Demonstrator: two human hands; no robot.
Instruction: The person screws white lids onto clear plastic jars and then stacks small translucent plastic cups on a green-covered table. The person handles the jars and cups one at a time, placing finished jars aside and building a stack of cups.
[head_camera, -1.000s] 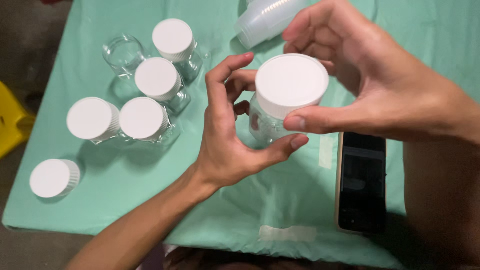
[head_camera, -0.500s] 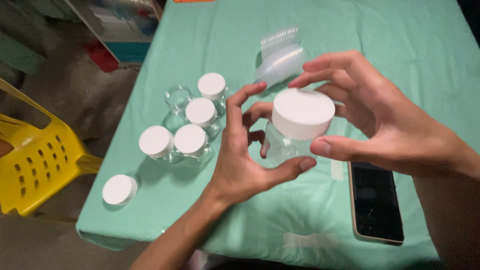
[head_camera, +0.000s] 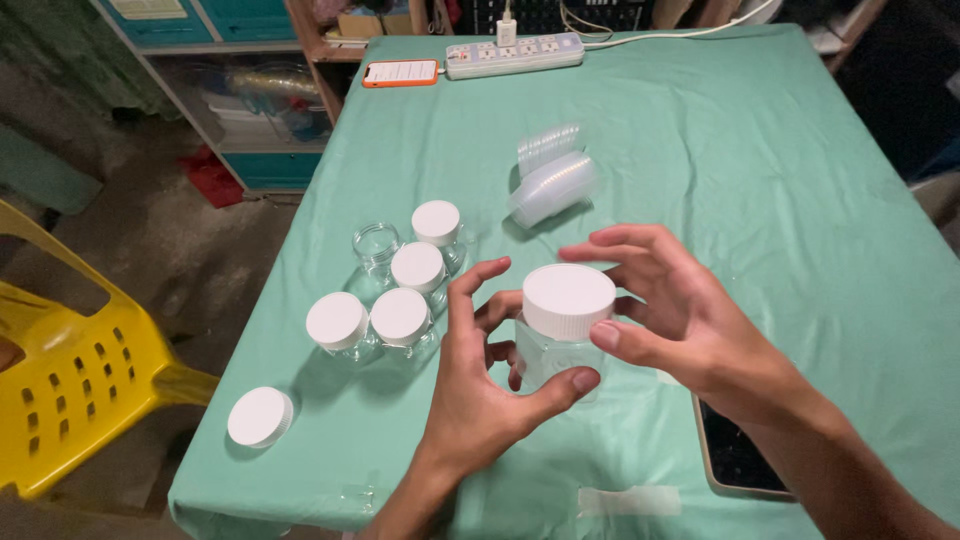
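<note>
Jar (head_camera: 556, 350) lowered, capped jars (head_camera: 400, 300) beside left hand (head_camera: 480, 390)

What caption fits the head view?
Left hand grips clear jar; right hand holds its white lid above green table.

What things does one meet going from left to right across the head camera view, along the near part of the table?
Yellow plastic chair → loose white round lid → left hand → clear jar with white screw lid → right hand → dark flat phone.
</note>
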